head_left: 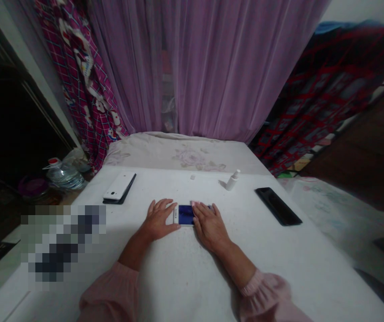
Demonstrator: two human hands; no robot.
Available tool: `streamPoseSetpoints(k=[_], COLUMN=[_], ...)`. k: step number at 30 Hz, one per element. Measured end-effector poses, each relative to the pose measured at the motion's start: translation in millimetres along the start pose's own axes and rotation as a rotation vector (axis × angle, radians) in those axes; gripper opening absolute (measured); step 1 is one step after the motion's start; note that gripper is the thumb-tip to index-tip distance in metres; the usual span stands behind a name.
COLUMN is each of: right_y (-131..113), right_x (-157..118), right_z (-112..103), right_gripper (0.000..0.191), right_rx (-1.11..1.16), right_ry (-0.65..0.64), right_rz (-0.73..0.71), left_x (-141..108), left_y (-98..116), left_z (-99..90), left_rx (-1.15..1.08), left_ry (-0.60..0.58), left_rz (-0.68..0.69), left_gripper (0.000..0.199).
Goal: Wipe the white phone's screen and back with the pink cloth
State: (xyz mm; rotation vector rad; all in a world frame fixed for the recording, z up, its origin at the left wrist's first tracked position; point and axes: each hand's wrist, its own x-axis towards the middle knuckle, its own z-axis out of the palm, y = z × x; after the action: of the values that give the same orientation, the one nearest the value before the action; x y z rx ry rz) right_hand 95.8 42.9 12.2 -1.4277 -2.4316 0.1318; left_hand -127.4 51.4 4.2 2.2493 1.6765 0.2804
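A white-framed smartphone point(185, 215) with a blue screen lies flat in front of me. My left hand point(159, 220) steadies its left end between thumb and index finger, the other fingers spread on the white cover. Across the right part of the screen lies my right hand point(209, 223), fingers together and pressed down on a small pinkish cloth point(196, 204), mostly hidden beneath them. Beyond the right hand stands a small white spray bottle point(232, 180). A small white piece point(192, 177), too small to name, lies behind the phone.
At the left, a white phone point(118, 185) rests on a dark one. A black phone point(278, 206) lies at the right. A blurred-out patch point(62, 248) covers the left table edge. Purple curtains point(212, 67) hang behind; a water bottle point(63, 175) stands beyond the left edge.
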Motion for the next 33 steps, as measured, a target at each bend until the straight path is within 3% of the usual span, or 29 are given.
streamPoseSetpoints(k=[4, 11, 18, 27, 33], right_y=[-4.3, -12.3, -19.2, -29.2, -34.5], right_x=[7.1, -22.0, 8.1, -6.1, 22.2], right_z=[3.5, 9.7, 9.5, 10.1, 12.1], right_gripper=[0.05, 0.048, 0.047, 0.045, 0.046], right_rx=[0.0, 0.005, 0.002, 0.035, 0.03], right_ry=[0.003, 0.08, 0.053, 0.047, 0.008], right_rz=[0.027, -0.062, 0.02, -0.013, -0.015], left_x=[-1.6, -1.6, -0.3, -0.8, 0.4], left_y=[6.0, 6.4, 3.4, 5.1, 2.4], left_z=[-4.6, -4.1, -2.2, -1.9, -1.4], left_rx=[0.001, -0.007, -0.016, -0.03, -0.019], left_ry=[-0.017, 0.005, 0.004, 0.018, -0.007], left_rz=[-0.021, -0.005, 0.003, -0.001, 0.01], left_gripper=[0.073, 0.072, 0.072, 0.072, 0.074])
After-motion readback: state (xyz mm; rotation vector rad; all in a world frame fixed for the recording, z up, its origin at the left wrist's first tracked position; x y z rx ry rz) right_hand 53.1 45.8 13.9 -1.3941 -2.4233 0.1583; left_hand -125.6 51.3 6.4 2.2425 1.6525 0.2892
